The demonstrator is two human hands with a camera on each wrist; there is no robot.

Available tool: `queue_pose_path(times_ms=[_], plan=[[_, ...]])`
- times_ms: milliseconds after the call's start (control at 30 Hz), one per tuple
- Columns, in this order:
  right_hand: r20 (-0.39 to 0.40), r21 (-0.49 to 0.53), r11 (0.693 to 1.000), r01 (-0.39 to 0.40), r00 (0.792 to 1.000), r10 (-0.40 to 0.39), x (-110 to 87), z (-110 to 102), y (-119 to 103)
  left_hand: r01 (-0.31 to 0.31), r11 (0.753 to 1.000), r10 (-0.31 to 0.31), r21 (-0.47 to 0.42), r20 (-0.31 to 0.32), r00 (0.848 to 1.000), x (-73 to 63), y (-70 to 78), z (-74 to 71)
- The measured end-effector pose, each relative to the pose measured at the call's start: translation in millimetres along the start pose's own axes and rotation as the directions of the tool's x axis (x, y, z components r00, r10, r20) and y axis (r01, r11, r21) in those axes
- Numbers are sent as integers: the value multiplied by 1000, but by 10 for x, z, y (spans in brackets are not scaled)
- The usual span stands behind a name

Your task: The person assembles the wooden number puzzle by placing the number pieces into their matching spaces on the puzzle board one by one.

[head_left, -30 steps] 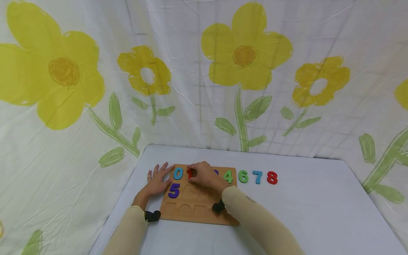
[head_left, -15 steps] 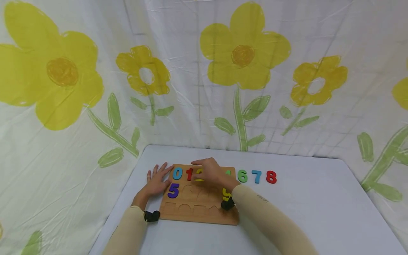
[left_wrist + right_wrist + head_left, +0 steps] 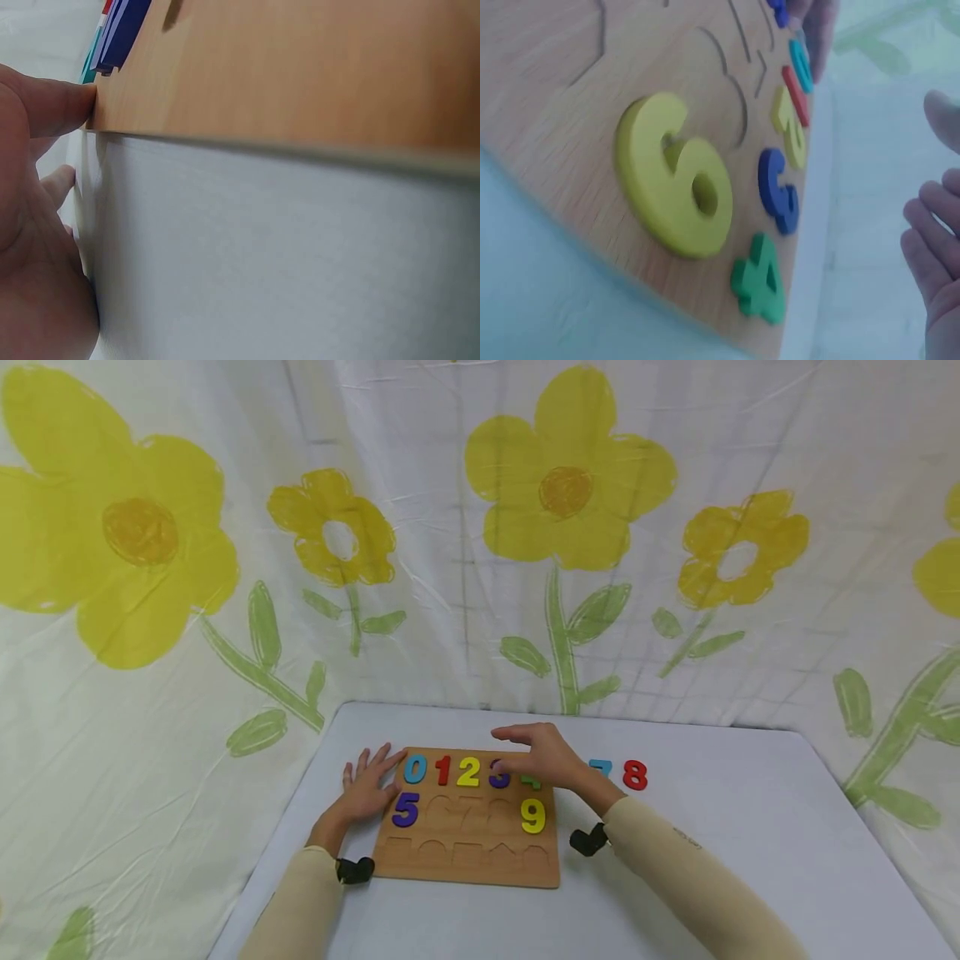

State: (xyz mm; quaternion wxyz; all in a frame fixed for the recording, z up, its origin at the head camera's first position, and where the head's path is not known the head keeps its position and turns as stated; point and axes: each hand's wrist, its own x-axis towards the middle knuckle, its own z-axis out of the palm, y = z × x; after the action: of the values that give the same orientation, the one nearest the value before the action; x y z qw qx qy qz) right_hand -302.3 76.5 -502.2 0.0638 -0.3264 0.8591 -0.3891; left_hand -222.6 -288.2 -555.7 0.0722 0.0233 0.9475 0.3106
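Note:
A wooden number puzzle board [image 3: 465, 864] lies on the table. My left hand [image 3: 365, 797] rests at its left side with spread fingers, and its thumb [image 3: 64, 109] touches the edge. My right hand [image 3: 553, 760] is over the board's upper right corner, thumb and fingers apart, holding nothing. Along the top row sit a blue 0 [image 3: 415, 768], red 1 [image 3: 443, 770], yellow 2 [image 3: 468, 772], purple 3 [image 3: 498, 777] and green 4 [image 3: 761, 281], which the right hand partly covers in the head view. Below are a purple 5 [image 3: 406, 810] and yellow 9 [image 3: 533, 817].
Right of the board, a blue 7 [image 3: 602, 767], partly covered by the right hand, and a red 8 [image 3: 635, 775] lie on the white table [image 3: 720, 827]. Unfilled recesses show in the board's lower rows. A flowered curtain [image 3: 435, 635] hangs behind.
My right hand has let go of the red 1 and moved right across the top row, uncovering the 1, 2 and 9. The left hand stays at the board's edge.

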Motion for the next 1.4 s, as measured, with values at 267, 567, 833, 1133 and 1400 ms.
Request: queue_pose_path(times_ms=[267, 567, 833, 1133, 1400], plan=[[-15, 34, 999, 19, 1000, -19, -332, -292, 99, -5, 1000, 5, -14, -3, 1000, -10, -11, 8], [-15, 138, 990, -9, 1000, 11, -682, -555, 351, -2, 1000, 2, -12, -9, 1000, -15, -16, 10], [-21, 156, 987, -32, 999, 36, -992, -796, 540, -13, 1000, 13, -15, -12, 1000, 18, -43, 23], [-45, 90, 988, -124, 991, 128, -1364, -1098, 744, -20, 1000, 20, -9, -26, 999, 10, -45, 38], [-75, 17, 983, -185, 980, 186, -1645, -1290, 868, -5, 1000, 5, -7, -1, 1000, -15, -10, 5]])
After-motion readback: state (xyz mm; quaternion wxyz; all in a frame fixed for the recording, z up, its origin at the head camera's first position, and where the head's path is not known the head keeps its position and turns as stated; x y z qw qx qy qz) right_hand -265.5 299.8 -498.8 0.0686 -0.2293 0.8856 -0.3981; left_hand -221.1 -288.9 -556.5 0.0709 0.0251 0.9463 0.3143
